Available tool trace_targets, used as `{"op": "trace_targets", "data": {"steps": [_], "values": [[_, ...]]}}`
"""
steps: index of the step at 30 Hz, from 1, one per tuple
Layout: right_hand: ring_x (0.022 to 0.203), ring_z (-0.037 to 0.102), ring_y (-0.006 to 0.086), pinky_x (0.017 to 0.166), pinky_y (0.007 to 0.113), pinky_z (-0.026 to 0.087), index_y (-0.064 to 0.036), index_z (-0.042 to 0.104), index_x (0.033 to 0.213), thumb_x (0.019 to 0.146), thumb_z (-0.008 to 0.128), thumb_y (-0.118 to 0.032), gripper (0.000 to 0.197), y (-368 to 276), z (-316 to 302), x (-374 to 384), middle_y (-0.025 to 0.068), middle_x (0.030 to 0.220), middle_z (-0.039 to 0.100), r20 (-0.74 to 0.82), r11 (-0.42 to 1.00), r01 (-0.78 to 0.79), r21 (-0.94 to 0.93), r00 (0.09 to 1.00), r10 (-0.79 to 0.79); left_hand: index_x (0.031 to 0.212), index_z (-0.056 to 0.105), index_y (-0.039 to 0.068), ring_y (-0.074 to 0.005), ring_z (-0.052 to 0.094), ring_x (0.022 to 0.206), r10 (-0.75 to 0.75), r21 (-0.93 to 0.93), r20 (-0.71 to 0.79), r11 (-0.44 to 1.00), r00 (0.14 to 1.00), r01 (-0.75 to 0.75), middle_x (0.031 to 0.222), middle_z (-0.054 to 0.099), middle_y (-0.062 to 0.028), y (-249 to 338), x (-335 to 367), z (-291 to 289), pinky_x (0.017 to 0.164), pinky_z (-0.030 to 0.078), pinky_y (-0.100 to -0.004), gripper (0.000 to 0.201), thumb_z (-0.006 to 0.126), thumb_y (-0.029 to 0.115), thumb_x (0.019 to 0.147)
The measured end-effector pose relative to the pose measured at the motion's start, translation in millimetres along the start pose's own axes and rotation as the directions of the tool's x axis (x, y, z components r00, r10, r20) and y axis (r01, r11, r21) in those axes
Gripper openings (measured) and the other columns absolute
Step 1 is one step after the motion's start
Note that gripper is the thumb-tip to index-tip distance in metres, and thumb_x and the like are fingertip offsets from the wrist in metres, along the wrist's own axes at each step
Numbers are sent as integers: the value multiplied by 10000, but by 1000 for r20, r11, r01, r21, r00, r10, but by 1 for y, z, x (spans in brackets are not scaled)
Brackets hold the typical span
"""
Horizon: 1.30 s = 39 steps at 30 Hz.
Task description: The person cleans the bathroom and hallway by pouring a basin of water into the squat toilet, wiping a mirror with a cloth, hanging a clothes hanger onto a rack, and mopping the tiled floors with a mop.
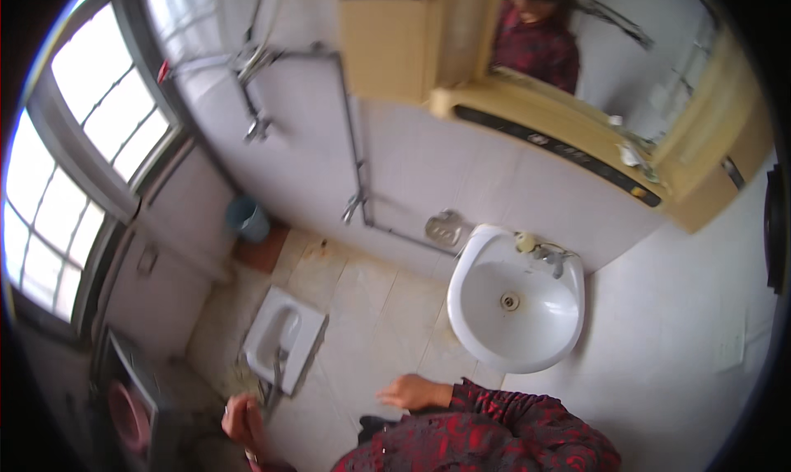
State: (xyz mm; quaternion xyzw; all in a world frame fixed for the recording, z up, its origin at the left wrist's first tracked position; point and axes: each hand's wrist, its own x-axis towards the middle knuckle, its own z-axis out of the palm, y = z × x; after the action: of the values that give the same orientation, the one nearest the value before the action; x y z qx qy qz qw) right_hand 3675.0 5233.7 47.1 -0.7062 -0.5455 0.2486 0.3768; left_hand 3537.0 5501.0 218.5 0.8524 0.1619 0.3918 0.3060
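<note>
My left hand [241, 422] is low in the picture, fingers curled in, and no object shows in it. Beside it, a grey pipe [274, 381] runs up to the white squat toilet [261, 337] set in the floor. To the right, my right hand [406, 392] hangs over the floor tiles with its fingers bent together, and I see nothing in it. A white washbasin [491, 350] is mounted on the wall beyond my right sleeve; its grey tap [554, 264] is at the back rim. Neither hand touches the basin.
A yellowish mirror cabinet [387, 56] juts from the wall above. Black pipes [350, 126] and taps run along that wall. A blue bucket [249, 218] stands in the far left corner, near barred windows [99, 93]. A pink basin [129, 417] is at lower left.
</note>
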Motion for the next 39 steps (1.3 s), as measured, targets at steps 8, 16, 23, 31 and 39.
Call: {"op": "trace_targets", "data": {"steps": [8, 16, 23, 31, 39], "values": [[708, 632, 296, 632, 333, 487, -41, 629, 1001, 793, 592, -128, 229, -48, -12, 22, 171, 801, 638, -64, 980, -159, 122, 984, 167, 782, 591, -35, -153, 399, 465, 75, -117, -38, 990, 996, -79, 552, 460, -69, 11, 14, -43, 448, 303, -275, 85, 579, 30, 727], [757, 614, 321, 672, 367, 487, -40, 641, 971, 792, 607, -175, 227, -82, 49, 74, 162, 843, 644, 207, 985, -147, 86, 970, 127, 818, 537, -20, -106, 346, 433, 90, -128, -241, 984, 966, -124, 543, 438, -30, -1, -45, -160, 452, 274, -280, 228, 512, 203, 861], [653, 589, 328, 589, 379, 463, -60, 629, 996, 790, 613, -145, 224, -119, 123, 133, 161, 723, 615, 329, 990, 46, 135, 940, -89, 822, 507, 0, -125, 368, 383, 69, -157, -410, 977, 909, -145, 503, 413, -28, -10, -98, -237, 414, 267, -281, 227, 504, 221, 874], [715, 581, 357, 643, 422, 468, -82, 603, 1057, 774, 611, -172, 297, -166, 230, 204, 179, 777, 616, 582, 964, 138, 227, 775, -248, 827, 500, 29, -114, 398, 373, 24, -119, -490, 988, 871, -95, 538, 427, -18, -6, -164, -286, 435, 292, -282, 165, 494, 190, 864], [1002, 495, 326, 794, 424, 408, -175, 456, 1273, 712, 669, -172, 600, -219, 343, 284, 136, 1091, 553, 566, 862, 470, 190, 665, -487, 762, 496, 54, -132, 407, 352, -89, -123, -641, 992, 762, 12, 514, 423, -12, 4, -195, -276, 412, 317, -275, 86, 559, 97, 802]]}}
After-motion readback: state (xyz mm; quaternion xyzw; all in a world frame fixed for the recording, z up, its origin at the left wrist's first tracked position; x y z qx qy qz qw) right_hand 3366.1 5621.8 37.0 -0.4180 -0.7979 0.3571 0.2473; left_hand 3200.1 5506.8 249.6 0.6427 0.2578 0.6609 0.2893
